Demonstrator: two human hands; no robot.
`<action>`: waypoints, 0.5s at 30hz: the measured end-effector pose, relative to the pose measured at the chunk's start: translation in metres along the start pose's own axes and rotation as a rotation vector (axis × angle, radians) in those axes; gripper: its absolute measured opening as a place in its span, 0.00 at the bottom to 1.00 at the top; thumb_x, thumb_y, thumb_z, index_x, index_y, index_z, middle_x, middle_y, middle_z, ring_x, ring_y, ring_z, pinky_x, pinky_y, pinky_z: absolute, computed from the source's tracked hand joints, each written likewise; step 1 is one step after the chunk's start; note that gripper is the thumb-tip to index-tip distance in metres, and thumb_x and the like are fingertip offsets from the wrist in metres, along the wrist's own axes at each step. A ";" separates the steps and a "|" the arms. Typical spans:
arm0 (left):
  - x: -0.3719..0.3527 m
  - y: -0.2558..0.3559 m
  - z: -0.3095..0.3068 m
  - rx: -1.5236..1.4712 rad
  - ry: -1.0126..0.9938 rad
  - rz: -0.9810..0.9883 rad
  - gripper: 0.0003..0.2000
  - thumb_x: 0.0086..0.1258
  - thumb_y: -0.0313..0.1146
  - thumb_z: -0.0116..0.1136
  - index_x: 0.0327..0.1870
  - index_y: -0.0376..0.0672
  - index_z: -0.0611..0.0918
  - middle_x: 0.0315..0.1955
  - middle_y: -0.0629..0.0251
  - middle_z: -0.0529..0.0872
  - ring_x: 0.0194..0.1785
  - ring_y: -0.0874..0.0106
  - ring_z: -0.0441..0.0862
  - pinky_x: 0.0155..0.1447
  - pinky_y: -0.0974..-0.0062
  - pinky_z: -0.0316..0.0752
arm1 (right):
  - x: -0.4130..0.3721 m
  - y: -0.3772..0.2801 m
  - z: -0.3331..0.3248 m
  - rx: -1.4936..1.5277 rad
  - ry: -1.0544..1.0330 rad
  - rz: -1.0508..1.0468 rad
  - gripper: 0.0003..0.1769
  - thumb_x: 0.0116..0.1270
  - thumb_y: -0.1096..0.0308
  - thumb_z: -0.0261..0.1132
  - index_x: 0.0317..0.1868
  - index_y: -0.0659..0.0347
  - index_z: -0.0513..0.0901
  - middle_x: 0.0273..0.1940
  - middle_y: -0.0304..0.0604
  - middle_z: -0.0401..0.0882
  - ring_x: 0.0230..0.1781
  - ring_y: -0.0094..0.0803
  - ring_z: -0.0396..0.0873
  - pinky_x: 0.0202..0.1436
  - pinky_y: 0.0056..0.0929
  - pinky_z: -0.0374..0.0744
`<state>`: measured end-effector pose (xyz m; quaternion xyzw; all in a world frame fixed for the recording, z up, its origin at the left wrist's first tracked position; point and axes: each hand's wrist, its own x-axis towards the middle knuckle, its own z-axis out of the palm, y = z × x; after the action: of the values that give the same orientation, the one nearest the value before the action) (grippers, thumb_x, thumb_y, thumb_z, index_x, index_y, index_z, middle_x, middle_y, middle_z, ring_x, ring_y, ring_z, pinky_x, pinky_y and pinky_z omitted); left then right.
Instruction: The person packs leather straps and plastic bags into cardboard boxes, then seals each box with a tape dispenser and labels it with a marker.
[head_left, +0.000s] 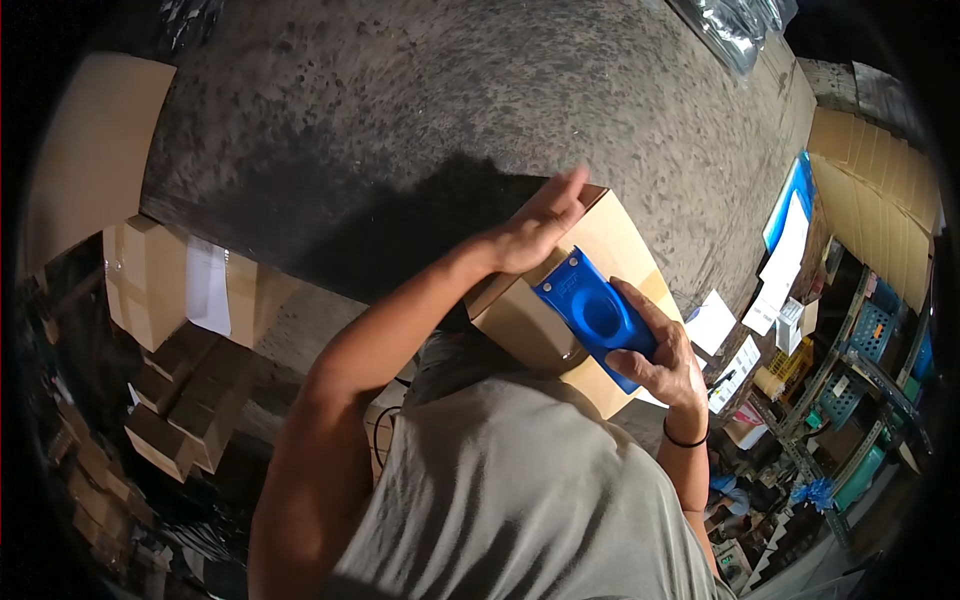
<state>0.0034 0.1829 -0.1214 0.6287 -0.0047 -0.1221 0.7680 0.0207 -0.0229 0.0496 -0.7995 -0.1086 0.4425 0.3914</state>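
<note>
A cardboard box [625, 240] rests at the edge of the speckled work surface, right in front of my body. My right hand [663, 350] grips a blue tape dispenser [600, 312] from its right side, with the fingers along one edge and the thumb on the other. The dispenser lies over the box, its far end pointing up and left. My left hand [545, 222] is at the box's upper left edge, close to the dispenser's far end. Its fingers are stretched out and slightly blurred, with nothing visible in them.
Cardboard boxes [148, 280] stand at the left, with more stacked below. Papers [710, 322] and a blue folder [790, 205] lie along the right edge. Clear plastic wrapping [735, 30] is at the upper right. Shelves with blue baskets [872, 330] stand at the far right.
</note>
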 end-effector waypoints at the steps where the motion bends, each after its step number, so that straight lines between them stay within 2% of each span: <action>1: 0.005 -0.001 0.002 0.087 -0.074 -0.029 0.36 0.77 0.57 0.27 0.75 0.37 0.46 0.75 0.51 0.41 0.78 0.59 0.35 0.78 0.66 0.35 | -0.001 0.000 0.000 0.023 0.001 0.000 0.43 0.50 0.54 0.69 0.64 0.68 0.70 0.50 0.54 0.81 0.53 0.40 0.79 0.60 0.32 0.72; 2: 0.007 -0.017 0.000 0.085 -0.072 -0.028 0.36 0.77 0.57 0.27 0.75 0.37 0.46 0.75 0.51 0.41 0.78 0.59 0.35 0.78 0.66 0.35 | -0.001 -0.002 0.000 0.020 0.000 0.001 0.43 0.50 0.54 0.69 0.64 0.68 0.70 0.50 0.54 0.81 0.53 0.40 0.79 0.60 0.32 0.72; 4: 0.004 -0.061 -0.004 0.351 0.128 -0.120 0.31 0.77 0.51 0.36 0.71 0.37 0.59 0.72 0.49 0.55 0.76 0.59 0.49 0.76 0.64 0.48 | 0.000 -0.007 0.002 0.080 0.009 0.015 0.43 0.50 0.54 0.69 0.65 0.69 0.69 0.51 0.53 0.81 0.53 0.40 0.78 0.61 0.32 0.71; 5: -0.001 -0.052 -0.010 0.354 0.131 -0.117 0.31 0.77 0.51 0.36 0.71 0.37 0.59 0.72 0.49 0.55 0.76 0.59 0.49 0.76 0.64 0.48 | 0.000 -0.004 0.001 0.079 0.009 0.011 0.43 0.50 0.54 0.69 0.65 0.69 0.69 0.51 0.53 0.81 0.53 0.40 0.78 0.61 0.32 0.71; 7: -0.021 -0.010 -0.017 0.415 0.067 -0.195 0.17 0.74 0.39 0.48 0.56 0.38 0.74 0.55 0.49 0.77 0.62 0.61 0.73 0.64 0.65 0.67 | -0.001 0.003 0.001 0.115 0.010 0.010 0.44 0.49 0.55 0.69 0.64 0.70 0.69 0.52 0.52 0.80 0.53 0.39 0.78 0.61 0.31 0.71; 8: -0.034 0.008 -0.010 0.113 0.148 -0.112 0.06 0.68 0.29 0.54 0.40 0.37 0.76 0.34 0.58 0.82 0.41 0.67 0.80 0.49 0.67 0.74 | -0.001 0.001 0.000 0.118 0.011 0.012 0.44 0.49 0.55 0.69 0.64 0.70 0.69 0.52 0.52 0.80 0.53 0.39 0.78 0.61 0.31 0.71; 9: -0.044 0.017 -0.009 0.074 0.096 -0.029 0.04 0.68 0.27 0.53 0.39 0.38 0.76 0.31 0.62 0.82 0.37 0.73 0.79 0.45 0.72 0.75 | 0.000 -0.004 0.000 0.121 0.009 0.029 0.44 0.49 0.55 0.69 0.64 0.71 0.69 0.52 0.53 0.80 0.53 0.39 0.78 0.61 0.32 0.70; 11: -0.055 0.006 -0.014 -0.012 0.044 -0.166 0.05 0.68 0.28 0.54 0.40 0.38 0.76 0.31 0.65 0.82 0.37 0.76 0.78 0.44 0.73 0.74 | -0.004 -0.005 0.000 0.128 0.000 0.061 0.44 0.49 0.55 0.69 0.64 0.71 0.69 0.52 0.53 0.80 0.54 0.39 0.78 0.61 0.32 0.70; 13: -0.061 -0.007 -0.024 0.050 0.074 -0.469 0.05 0.68 0.28 0.54 0.40 0.38 0.76 0.31 0.66 0.82 0.37 0.77 0.78 0.43 0.74 0.74 | -0.001 -0.002 0.000 0.080 -0.003 0.022 0.44 0.49 0.55 0.68 0.64 0.72 0.69 0.52 0.53 0.80 0.53 0.39 0.78 0.61 0.32 0.70; 14: -0.068 -0.009 -0.024 0.131 0.069 -0.360 0.05 0.69 0.30 0.54 0.40 0.38 0.77 0.31 0.65 0.82 0.37 0.77 0.78 0.43 0.74 0.74 | 0.000 -0.002 0.000 0.090 -0.002 0.020 0.44 0.49 0.56 0.68 0.64 0.72 0.69 0.52 0.53 0.80 0.53 0.40 0.77 0.61 0.32 0.70; 15: -0.073 0.008 -0.022 0.108 0.014 -0.284 0.10 0.73 0.37 0.51 0.44 0.41 0.77 0.35 0.70 0.80 0.42 0.78 0.76 0.47 0.77 0.73 | 0.002 -0.002 -0.001 0.083 -0.004 0.017 0.44 0.49 0.56 0.68 0.64 0.72 0.69 0.52 0.53 0.80 0.53 0.40 0.77 0.61 0.32 0.70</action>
<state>-0.0626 0.2194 -0.1080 0.6643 0.0831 -0.2248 0.7080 0.0236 -0.0214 0.0496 -0.7825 -0.0844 0.4516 0.4204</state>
